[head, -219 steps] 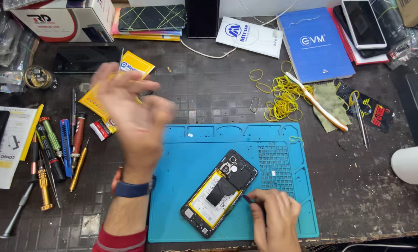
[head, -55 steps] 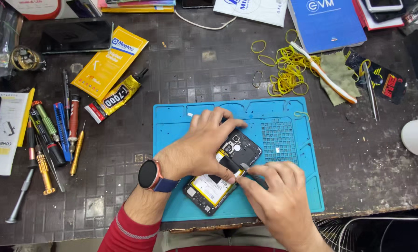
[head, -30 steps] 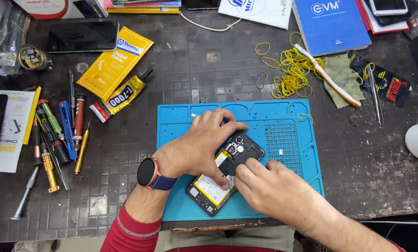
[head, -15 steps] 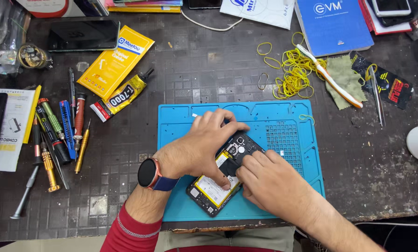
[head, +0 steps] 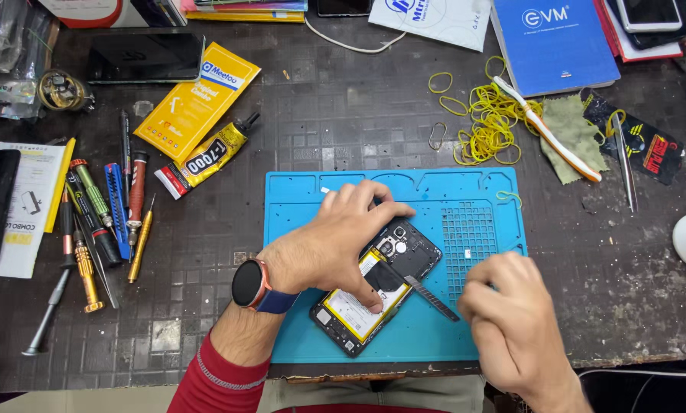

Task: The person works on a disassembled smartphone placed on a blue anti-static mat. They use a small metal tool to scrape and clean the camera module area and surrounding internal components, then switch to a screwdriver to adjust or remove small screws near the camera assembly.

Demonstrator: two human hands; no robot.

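Observation:
An opened black phone (head: 404,256) with a yellow battery (head: 356,310) lies tilted on a blue repair mat (head: 473,191). My left hand (head: 335,241), with a watch on its wrist, grips the phone: fingers over its upper edge, thumb on the battery. My right hand (head: 511,321) sits at the mat's lower right corner, closed on a thin metal pry tool (head: 427,294). The tool's tip reaches the phone's middle, next to my left thumb.
Screwdrivers and pens (head: 102,222) lie in a row at the left. A glue tube (head: 205,157) and yellow packet (head: 193,99) lie above the mat. Yellow rubber bands (head: 488,126), a toothbrush (head: 549,130), tweezers (head: 624,164) and a blue book (head: 553,42) are at the upper right.
My right hand has drawn back to the right, off the phone, and the metal tool now shows between it and the phone. The left hand stays on the phone.

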